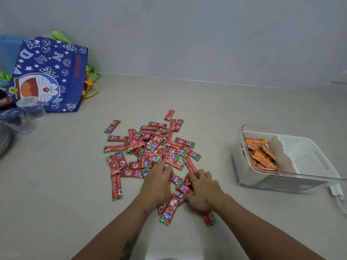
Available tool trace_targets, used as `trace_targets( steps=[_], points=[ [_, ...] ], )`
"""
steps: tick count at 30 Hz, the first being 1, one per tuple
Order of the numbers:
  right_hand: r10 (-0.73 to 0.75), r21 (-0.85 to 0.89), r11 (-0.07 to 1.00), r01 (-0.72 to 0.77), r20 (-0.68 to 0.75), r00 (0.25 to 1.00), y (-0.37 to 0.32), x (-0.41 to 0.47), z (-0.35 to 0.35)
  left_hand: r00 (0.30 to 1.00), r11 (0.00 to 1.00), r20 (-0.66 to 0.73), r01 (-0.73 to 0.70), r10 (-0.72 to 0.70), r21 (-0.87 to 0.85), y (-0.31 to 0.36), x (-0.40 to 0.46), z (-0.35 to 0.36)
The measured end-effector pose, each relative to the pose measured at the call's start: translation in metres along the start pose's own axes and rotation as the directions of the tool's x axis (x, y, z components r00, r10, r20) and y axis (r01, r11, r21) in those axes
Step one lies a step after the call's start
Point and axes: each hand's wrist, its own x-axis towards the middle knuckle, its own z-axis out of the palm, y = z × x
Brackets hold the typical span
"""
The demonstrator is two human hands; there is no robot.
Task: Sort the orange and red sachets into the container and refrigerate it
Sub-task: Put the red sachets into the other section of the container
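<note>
Hands, left hand (pixel 157 182) and right hand (pixel 201 189), close together, fingers curled over red sachets (pixel 154 147). Better to rake a bunch, lift, drop into container (pixel 304 156) beside orange sachets (pixel 262 153).

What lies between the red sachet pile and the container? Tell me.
In the head view, only bare countertop separates the red sachets from the container; nothing else sits there.

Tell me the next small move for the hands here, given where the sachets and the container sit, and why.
Probably: close both hands on the near red sachets and carry them to the container. The left hand and right hand already rest on the pile's near edge, the orange sachets fill the left compartment, and the right compartment looks empty.
</note>
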Motion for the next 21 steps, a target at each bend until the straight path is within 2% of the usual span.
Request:
trace_targets(
  steps=[5, 10, 14, 17, 21],
  points=[
    [0.026, -0.025, 0.999, -0.028, -0.095, 0.995, 0.001, 0.000, 0.009, 0.985, 0.985, 0.009, 0.172, -0.173, 0.020, 0.003, -0.010, -0.003],
    [0.033, -0.034, 0.999, -0.039, -0.152, 0.988, 0.010, 0.001, 0.009, 0.934, 0.937, 0.082, 0.346, -0.348, 0.038, 0.003, -0.015, -0.004],
    [0.107, 0.186, 0.979, -0.082, -0.131, 0.986, 0.016, 0.001, -0.007, 0.946, 0.954, 0.133, 0.283, -0.295, 0.098, -0.004, -0.015, -0.001],
    [0.132, 0.272, 0.957, -0.096, -0.117, 0.984, 0.021, -0.005, -0.020, 0.959, 0.965, 0.150, 0.217, -0.239, 0.149, -0.008, -0.014, -0.003],
    [0.060, 0.362, 0.930, -0.062, 0.016, 0.998, 0.019, -0.011, -0.019, 0.969, 0.977, 0.121, 0.210, -0.214, 0.049, -0.010, -0.013, -0.009]
  ],
)
